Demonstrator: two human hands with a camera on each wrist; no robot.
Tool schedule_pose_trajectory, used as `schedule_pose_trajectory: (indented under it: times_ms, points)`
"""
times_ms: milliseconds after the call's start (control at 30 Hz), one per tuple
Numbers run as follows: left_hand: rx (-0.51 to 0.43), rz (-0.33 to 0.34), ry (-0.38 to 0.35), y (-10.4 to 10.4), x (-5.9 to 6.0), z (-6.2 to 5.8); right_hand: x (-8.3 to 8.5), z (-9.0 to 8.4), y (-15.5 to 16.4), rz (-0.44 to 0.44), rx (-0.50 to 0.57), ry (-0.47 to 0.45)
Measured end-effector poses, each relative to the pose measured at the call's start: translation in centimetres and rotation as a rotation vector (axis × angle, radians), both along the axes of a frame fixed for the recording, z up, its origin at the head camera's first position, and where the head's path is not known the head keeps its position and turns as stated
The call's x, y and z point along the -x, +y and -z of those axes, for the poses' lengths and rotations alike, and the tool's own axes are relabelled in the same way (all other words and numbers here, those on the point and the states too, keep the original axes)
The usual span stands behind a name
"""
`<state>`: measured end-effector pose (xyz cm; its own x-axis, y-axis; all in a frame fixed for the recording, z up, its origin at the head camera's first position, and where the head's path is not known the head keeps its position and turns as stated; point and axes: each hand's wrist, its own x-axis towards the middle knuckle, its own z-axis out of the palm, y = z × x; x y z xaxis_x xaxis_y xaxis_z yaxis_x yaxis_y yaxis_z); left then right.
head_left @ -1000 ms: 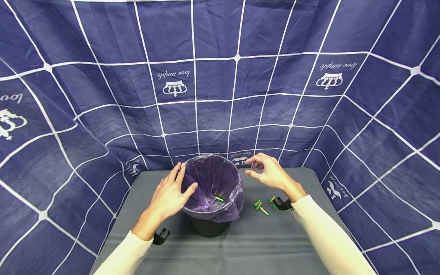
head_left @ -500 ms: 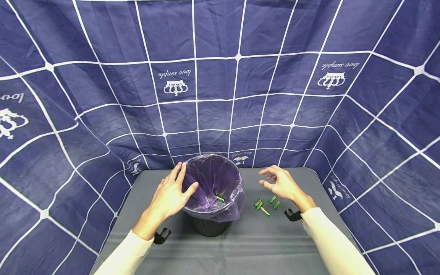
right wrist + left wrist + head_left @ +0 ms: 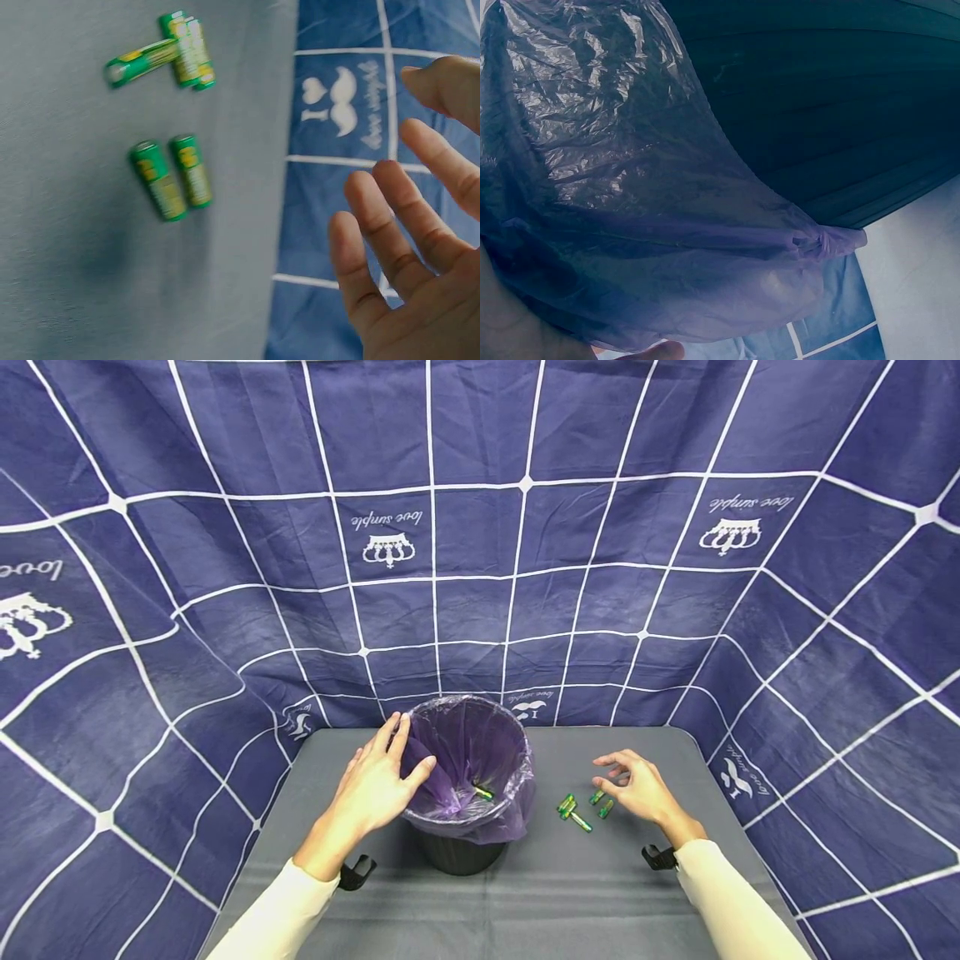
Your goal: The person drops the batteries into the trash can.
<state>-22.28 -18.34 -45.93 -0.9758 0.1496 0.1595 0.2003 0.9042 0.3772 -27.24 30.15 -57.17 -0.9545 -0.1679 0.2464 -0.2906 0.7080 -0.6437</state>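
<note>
A black bin lined with a purple bag stands on the grey table. My left hand holds the bin's left rim, thumb inside the bag and fingers outside. In the left wrist view the bag hangs over the ribbed bin wall. One green battery lies inside the bin. Several green batteries lie on the table right of the bin. My right hand hovers just right of them, fingers spread, holding nothing. In the right wrist view two batteries lie side by side left of my fingers.
A blue cloth with a white grid walls in the table at the back and both sides. Bare grey table lies in front of the bin and along the right edge.
My right hand moved from beside the bin's far rim to the right and down, close over the loose batteries. The left hand and the bin stayed put.
</note>
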Motion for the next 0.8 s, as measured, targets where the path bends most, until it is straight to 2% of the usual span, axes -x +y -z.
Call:
schedule_pose_trajectory:
  times_ms: [500, 800]
  points:
    - [-0.009, -0.001, -0.007, 0.0, 0.0, 0.0, -1.2, 4.0, 1.4, 0.059, -0.001, -0.069]
    - [-0.015, -0.005, -0.019, 0.0, 0.0, 0.0, -1.7, 6.0, 1.9, 0.078, -0.011, -0.077]
